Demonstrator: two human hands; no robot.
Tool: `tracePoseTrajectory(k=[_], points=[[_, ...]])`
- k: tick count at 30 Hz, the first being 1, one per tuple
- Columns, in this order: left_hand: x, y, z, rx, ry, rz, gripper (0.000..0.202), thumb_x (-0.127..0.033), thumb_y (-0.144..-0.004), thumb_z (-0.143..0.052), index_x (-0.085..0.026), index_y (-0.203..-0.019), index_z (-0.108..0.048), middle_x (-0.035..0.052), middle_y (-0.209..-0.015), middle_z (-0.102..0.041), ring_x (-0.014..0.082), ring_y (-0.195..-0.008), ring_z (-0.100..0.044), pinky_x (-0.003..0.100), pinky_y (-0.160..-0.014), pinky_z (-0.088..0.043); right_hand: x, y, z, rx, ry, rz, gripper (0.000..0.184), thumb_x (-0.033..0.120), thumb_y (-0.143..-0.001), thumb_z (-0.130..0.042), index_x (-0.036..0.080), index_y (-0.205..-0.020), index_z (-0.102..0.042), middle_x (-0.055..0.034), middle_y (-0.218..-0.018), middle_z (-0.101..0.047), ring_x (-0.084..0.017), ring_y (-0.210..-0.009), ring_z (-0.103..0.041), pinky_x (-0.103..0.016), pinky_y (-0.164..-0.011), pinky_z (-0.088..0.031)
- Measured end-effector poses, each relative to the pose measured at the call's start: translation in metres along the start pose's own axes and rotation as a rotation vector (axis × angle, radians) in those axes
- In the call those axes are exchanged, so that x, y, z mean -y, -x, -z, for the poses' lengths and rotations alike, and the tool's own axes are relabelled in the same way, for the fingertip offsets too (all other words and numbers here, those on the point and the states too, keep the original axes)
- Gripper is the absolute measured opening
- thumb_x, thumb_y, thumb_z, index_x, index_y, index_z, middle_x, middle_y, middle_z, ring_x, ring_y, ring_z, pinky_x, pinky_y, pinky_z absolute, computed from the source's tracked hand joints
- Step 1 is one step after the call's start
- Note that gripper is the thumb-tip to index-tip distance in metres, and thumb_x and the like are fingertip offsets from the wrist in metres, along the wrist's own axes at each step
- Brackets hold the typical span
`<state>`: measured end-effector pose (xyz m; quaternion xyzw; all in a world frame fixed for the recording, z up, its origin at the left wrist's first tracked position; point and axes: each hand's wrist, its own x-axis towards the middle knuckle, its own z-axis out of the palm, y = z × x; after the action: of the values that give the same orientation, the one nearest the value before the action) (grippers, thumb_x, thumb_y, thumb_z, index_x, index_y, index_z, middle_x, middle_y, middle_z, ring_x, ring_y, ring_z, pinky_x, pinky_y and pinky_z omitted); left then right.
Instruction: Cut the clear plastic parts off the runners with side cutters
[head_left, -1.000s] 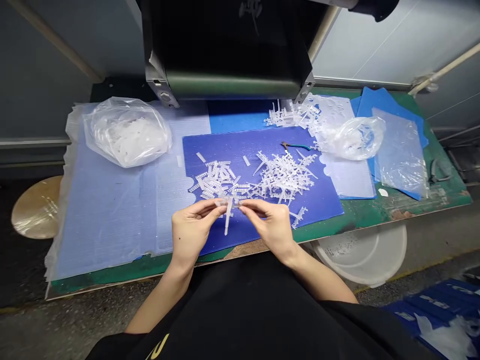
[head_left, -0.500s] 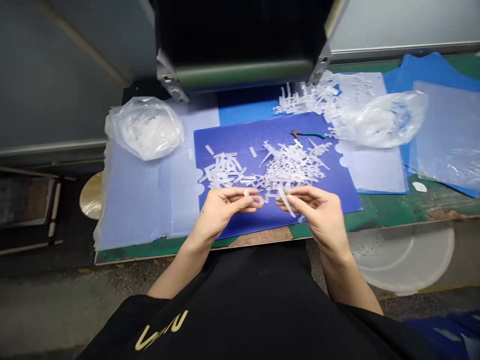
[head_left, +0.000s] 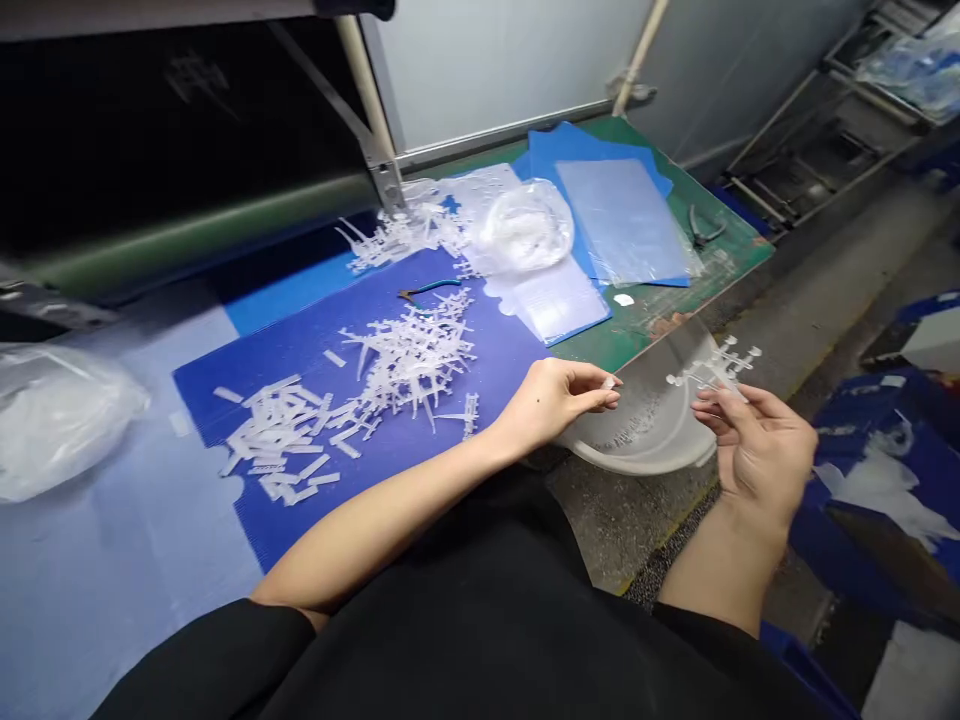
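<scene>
Plastic branching piece (head_left: 726, 366) is pinched between the thumb and fingers of the right hand (head_left: 757, 445), pointing up and away from the fingertips, its knobbed arms spread sideways. It appears across the right side of the pale tub (head_left: 637, 466), off the table's (head_left: 720, 268) front edge; its height above the rim cannot be told. The right hand is the nearer one. The left hand (head_left: 551, 402) appears at the tub's opposite side, fingertips together on a small white piece (head_left: 608, 383), with the tub's mouth between both hands. That left forearm crosses the near corner of the blue mat (head_left: 510, 350), in front of the heap of branching pieces (head_left: 416, 355) and the pile of flat strips (head_left: 279, 430). Cutters (head_left: 437, 286) lie behind the heap, near a clear bag (head_left: 531, 230). Dark blue crates (head_left: 851, 415) stand beyond the right hand.
</scene>
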<state>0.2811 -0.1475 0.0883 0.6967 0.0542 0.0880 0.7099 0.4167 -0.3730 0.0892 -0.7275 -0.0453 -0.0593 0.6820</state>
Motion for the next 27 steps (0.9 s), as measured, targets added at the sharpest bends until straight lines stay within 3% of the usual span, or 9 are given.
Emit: tracePoseTrajectory(k=[4,6,9,11,14,17,20,23,27], points=[[0.023,-0.022,-0.035,0.101,-0.143,-0.055,0.021,-0.031,-0.095,-0.075,-0.013,-0.102,-0.083,0.0133,-0.109,-0.084,0.0233,-0.097,-0.08,0.034,-0.096,-0.061,-0.002,0.004,0.008,0.016,-0.015,-0.012,0.028,0.035,-0.063,-0.1,0.02,-0.08,-0.083,-0.0171,-0.08,-0.081,-0.027,-0.059,-0.076,-0.041,-0.057,-0.065],[0.031,-0.034,-0.047,0.124,-0.199,-0.061,0.024,-0.025,-0.098,-0.071,-0.014,-0.116,-0.082,0.0151,-0.119,-0.083,0.0255,-0.104,-0.08,0.039,-0.104,-0.059,-0.006,0.007,0.011,0.009,-0.014,-0.008,0.023,0.03,-0.069,-0.097,0.019,-0.085,-0.084,-0.0126,-0.08,-0.081,-0.024,-0.061,-0.077,-0.034,-0.057,-0.066],[0.043,-0.053,-0.056,0.127,-0.236,-0.008,0.063,-0.009,-0.09,-0.075,-0.016,-0.152,-0.062,0.0219,-0.161,-0.057,0.0343,-0.126,-0.074,0.053,-0.118,-0.052,-0.014,0.009,0.017,0.007,-0.028,-0.02,0.021,0.026,-0.071,-0.094,0.017,-0.087,-0.084,-0.0085,-0.078,-0.081,-0.02,-0.061,-0.077,-0.026,-0.056,-0.065],[0.046,-0.056,-0.057,0.145,-0.194,0.054,0.078,-0.007,-0.088,-0.076,-0.017,-0.162,-0.051,0.0231,-0.169,-0.045,0.0386,-0.134,-0.069,0.059,-0.123,-0.047,-0.019,0.01,0.018,0.019,-0.054,-0.044,0.021,0.025,-0.071,-0.094,0.017,-0.087,-0.082,-0.0075,-0.077,-0.081,-0.018,-0.059,-0.076,-0.024,-0.055,-0.065],[0.044,-0.043,-0.05,0.236,-0.053,0.112,0.057,-0.026,-0.102,-0.065,-0.012,-0.157,-0.056,0.021,-0.154,-0.064,0.0322,-0.123,-0.076,0.048,-0.109,-0.061,-0.024,0.016,0.013,0.114,-0.082,-0.118,0.024,0.029,-0.071,-0.094,0.017,-0.086,-0.081,-0.0078,-0.078,-0.082,-0.018,-0.057,-0.076,-0.026,-0.058,-0.067],[0.036,-0.019,-0.037,0.276,0.224,0.197,0.063,-0.042,-0.1,-0.069,-0.011,-0.154,-0.058,0.0193,-0.137,-0.076,0.0271,-0.117,-0.08,0.036,-0.097,-0.067,-0.026,0.024,0.001,0.27,-0.074,-0.2,0.028,0.035,-0.07,-0.096,0.018,-0.087,-0.081,-0.0082,-0.078,-0.083,-0.02,-0.057,-0.077,-0.032,-0.061,-0.07],[0.03,-0.004,-0.027,0.173,0.384,0.288,0.062,-0.05,-0.088,-0.082,-0.008,-0.133,-0.075,0.0179,-0.115,-0.083,0.0267,-0.108,-0.082,0.034,-0.097,-0.066,-0.021,0.032,-0.012,0.352,-0.055,-0.211,0.027,0.035,-0.073,-0.096,0.018,-0.089,-0.082,-0.0076,-0.08,-0.084,-0.021,-0.06,-0.079,-0.035,-0.065,-0.072],[0.025,-0.001,-0.025,0.052,0.268,0.258,0.05,-0.051,-0.089,-0.08,-0.01,-0.118,-0.083,0.0145,-0.108,-0.085,0.0248,-0.098,-0.084,0.034,-0.092,-0.067,-0.012,0.044,-0.021,0.329,-0.044,-0.148,0.024,0.033,-0.078,-0.096,0.018,-0.092,-0.083,-0.0073,-0.084,-0.084,-0.022,-0.067,-0.082,-0.035,-0.07,-0.073],[0.018,0.002,-0.03,-0.086,0.12,0.179,0.032,-0.037,-0.093,-0.076,-0.013,-0.112,-0.085,0.0109,-0.107,-0.086,0.0251,-0.099,-0.083,0.036,-0.095,-0.066,0.0,0.07,-0.027,0.224,-0.024,-0.056,0.021,0.031,-0.082,-0.093,0.017,-0.094,-0.083,-0.0076,-0.088,-0.085,-0.024,-0.073,-0.084,-0.037,-0.074,-0.074]])
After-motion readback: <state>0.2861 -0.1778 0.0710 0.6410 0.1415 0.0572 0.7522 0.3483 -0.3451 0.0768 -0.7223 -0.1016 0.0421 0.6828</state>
